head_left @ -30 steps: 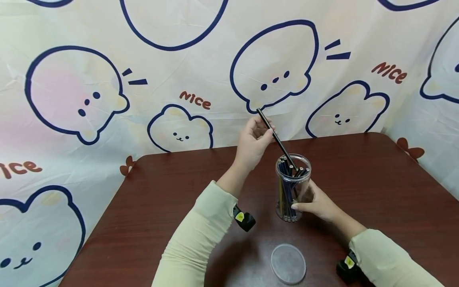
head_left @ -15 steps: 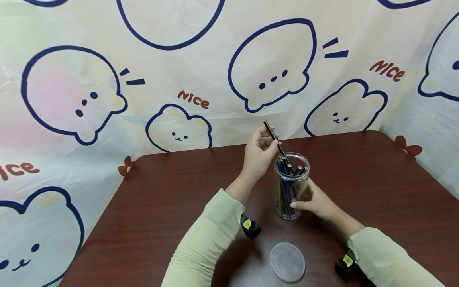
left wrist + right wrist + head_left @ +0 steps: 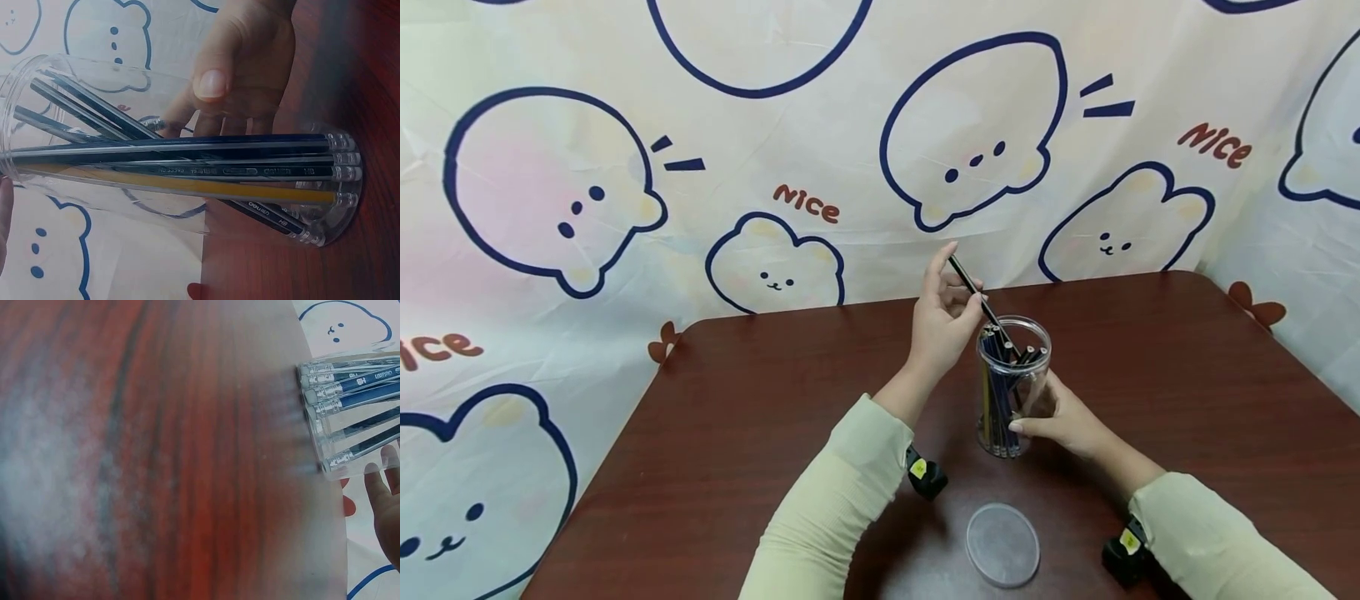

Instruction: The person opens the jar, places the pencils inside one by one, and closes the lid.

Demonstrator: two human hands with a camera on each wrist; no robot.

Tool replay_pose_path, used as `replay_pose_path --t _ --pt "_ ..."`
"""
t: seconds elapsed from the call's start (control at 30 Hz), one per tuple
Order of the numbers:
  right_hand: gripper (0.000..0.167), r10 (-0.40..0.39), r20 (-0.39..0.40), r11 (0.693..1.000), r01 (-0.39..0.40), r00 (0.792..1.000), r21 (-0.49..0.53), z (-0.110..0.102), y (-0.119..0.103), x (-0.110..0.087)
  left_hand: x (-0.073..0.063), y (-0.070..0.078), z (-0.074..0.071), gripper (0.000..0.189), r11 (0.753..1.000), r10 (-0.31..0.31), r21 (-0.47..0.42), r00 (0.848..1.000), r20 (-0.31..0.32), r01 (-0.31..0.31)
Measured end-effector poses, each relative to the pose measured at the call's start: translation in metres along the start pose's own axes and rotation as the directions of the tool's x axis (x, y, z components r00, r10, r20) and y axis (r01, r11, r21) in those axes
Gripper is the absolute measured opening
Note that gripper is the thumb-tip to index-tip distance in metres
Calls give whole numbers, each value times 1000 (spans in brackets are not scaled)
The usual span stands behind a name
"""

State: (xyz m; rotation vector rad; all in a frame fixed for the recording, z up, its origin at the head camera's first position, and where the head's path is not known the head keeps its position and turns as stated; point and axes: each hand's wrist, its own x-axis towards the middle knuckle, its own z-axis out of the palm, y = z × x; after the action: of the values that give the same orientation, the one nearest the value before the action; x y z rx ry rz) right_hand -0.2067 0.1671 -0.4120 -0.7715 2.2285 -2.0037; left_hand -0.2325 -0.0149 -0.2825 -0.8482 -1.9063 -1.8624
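My left hand [image 3: 942,323] pinches a dark pencil [image 3: 967,279] between thumb and fingers, with the index finger stretched up by its top end. Tilted to the left, the pencil has its lower part inside a clear jar [image 3: 1014,370]. From the right side, my right hand [image 3: 1060,419] grips the jar, which stands upright on the table. Several pencils fill the jar, mostly dark, with one yellow pencil [image 3: 250,186]. Their metal-and-eraser ends point down, as the left wrist view shows. In the right wrist view, fingers [image 3: 375,487] of the right hand lie against the jar's wall.
A round clear lid [image 3: 1003,546] lies flat on the brown table [image 3: 760,433], in front of the jar. Behind the table hangs a pale cloth [image 3: 820,150] printed with bear outlines. A small black camera is strapped to each wrist.
My left hand has moved right and slightly down with the pencil, which sits lower in the jar. Its index finger has straightened upward. The right hand and jar have stayed put.
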Motion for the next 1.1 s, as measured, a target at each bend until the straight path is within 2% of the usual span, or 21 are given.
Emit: replay_pose_path --t 0.1,0.4,0.77,0.9,1.1 --pt "61 2 5 1000 -2 1000 0 0 0 1 -2 0 -1 49 998 36 42 999 8 -37" --pt "56 -18 20 1000 17 1000 16 -2 1 5 -9 -3 -3 22 986 101 130 995 19 -103" --pt "63 -23 26 999 21 999 45 0 5 2 -23 -4 -7 17 977 129 159 988 86 -141" --pt "64 -18 32 999 17 999 44 -1 5 2 -25 -7 -8 16 988 96 116 992 78 -105" --pt "63 -19 27 999 18 999 37 -2 5 1 -29 -9 -13 13 999 -45 24 997 68 44"
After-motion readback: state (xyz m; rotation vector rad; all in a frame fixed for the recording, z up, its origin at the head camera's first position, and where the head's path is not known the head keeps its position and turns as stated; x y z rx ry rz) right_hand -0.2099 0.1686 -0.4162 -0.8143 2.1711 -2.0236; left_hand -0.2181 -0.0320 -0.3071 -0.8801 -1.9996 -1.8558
